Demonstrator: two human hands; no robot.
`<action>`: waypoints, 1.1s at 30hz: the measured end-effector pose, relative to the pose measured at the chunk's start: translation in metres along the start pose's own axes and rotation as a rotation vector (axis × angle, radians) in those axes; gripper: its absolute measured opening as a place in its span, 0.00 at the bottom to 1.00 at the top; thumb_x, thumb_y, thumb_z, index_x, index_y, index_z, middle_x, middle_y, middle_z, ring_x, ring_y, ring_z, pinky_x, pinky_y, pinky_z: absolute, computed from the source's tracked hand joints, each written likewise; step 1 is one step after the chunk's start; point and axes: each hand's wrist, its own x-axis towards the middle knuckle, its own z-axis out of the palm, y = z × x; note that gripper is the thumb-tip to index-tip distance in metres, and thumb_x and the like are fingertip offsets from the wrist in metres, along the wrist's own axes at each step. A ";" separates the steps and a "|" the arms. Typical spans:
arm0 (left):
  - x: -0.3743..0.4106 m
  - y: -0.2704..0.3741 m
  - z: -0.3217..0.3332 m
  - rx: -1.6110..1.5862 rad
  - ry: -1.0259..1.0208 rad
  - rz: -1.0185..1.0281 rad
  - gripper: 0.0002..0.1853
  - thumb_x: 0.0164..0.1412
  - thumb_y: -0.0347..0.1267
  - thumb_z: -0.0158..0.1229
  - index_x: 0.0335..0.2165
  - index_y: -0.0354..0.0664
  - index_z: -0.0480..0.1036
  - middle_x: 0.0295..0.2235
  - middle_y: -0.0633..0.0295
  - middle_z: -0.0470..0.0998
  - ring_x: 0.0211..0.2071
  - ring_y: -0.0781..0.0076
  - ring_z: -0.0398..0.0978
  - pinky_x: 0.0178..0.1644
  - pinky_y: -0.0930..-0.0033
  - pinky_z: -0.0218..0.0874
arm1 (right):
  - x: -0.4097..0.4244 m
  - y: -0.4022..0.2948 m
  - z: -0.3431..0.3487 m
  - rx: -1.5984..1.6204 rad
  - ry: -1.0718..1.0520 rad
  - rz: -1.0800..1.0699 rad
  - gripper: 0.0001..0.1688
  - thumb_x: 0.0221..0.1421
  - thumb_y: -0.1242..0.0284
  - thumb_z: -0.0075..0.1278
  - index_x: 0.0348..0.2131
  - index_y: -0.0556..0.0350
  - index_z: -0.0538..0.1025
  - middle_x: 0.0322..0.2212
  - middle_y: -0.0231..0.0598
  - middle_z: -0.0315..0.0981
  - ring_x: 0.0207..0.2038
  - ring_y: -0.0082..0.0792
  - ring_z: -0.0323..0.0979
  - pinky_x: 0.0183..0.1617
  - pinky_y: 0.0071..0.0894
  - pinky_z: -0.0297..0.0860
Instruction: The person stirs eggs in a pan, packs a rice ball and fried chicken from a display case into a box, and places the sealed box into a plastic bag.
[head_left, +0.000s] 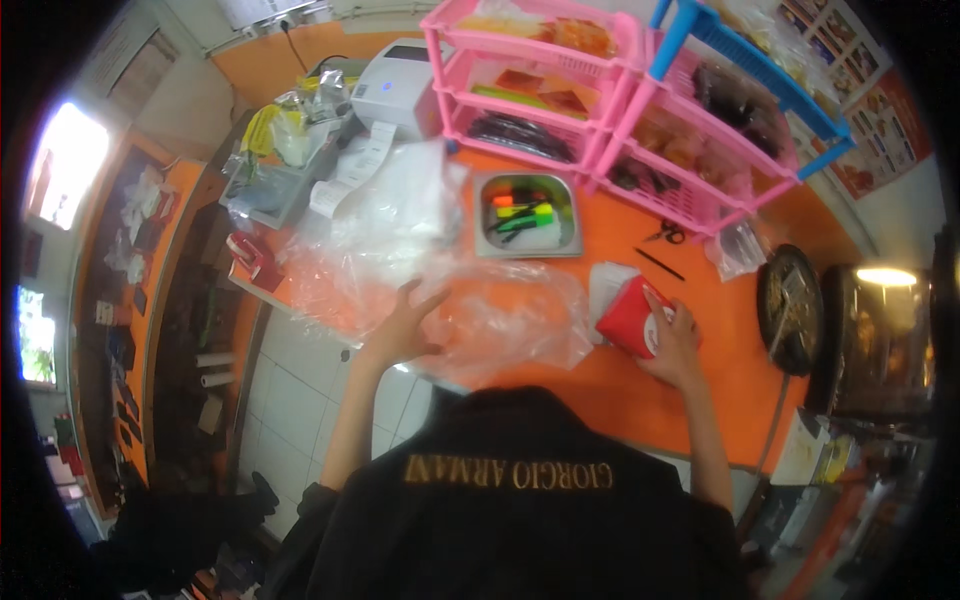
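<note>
My right hand (671, 341) grips a red and white food carton (628, 315) on the right part of the orange table (720, 360). A white slip of paper (606, 286) lies partly under the carton. Over the left edge of the clear plastic bag (517, 319), my left hand (401, 326) is spread with its fingers apart and nothing in them. The bag lies loosely between both hands. Whether the left fingers touch its film cannot be told.
A metal tray (529, 251) holds highlighter markers. Pink basket racks (611, 105) and a label printer (394, 82) line the back. Scissors (667, 232) and a black pen (660, 264) lie at right. A tape dispenser (255, 262) sits at the left edge, near a grey bin (262, 210).
</note>
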 end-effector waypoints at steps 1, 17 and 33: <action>0.000 -0.002 0.003 0.022 0.007 0.010 0.51 0.33 0.26 0.69 0.57 0.66 0.55 0.59 0.43 0.43 0.28 0.67 0.72 0.39 0.66 0.68 | 0.000 -0.012 -0.018 0.003 0.002 -0.053 0.63 0.22 0.63 0.65 0.60 0.31 0.53 0.51 0.55 0.48 0.55 0.53 0.48 0.57 0.56 0.47; -0.006 -0.008 -0.012 -0.091 -0.017 -0.093 0.45 0.45 0.29 0.58 0.60 0.49 0.46 0.58 0.41 0.50 0.55 0.47 0.59 0.53 0.61 0.59 | 0.066 -0.192 0.023 0.511 0.062 -0.694 0.59 0.24 0.59 0.68 0.58 0.32 0.58 0.53 0.51 0.47 0.57 0.55 0.48 0.59 0.58 0.45; 0.003 0.000 0.014 0.017 0.148 -0.059 0.50 0.39 0.25 0.58 0.61 0.52 0.43 0.56 0.38 0.49 0.49 0.44 0.65 0.47 0.58 0.64 | 0.058 -0.186 0.042 0.373 -0.060 -0.604 0.39 0.35 0.72 0.60 0.51 0.44 0.66 0.48 0.51 0.59 0.51 0.47 0.60 0.59 0.60 0.48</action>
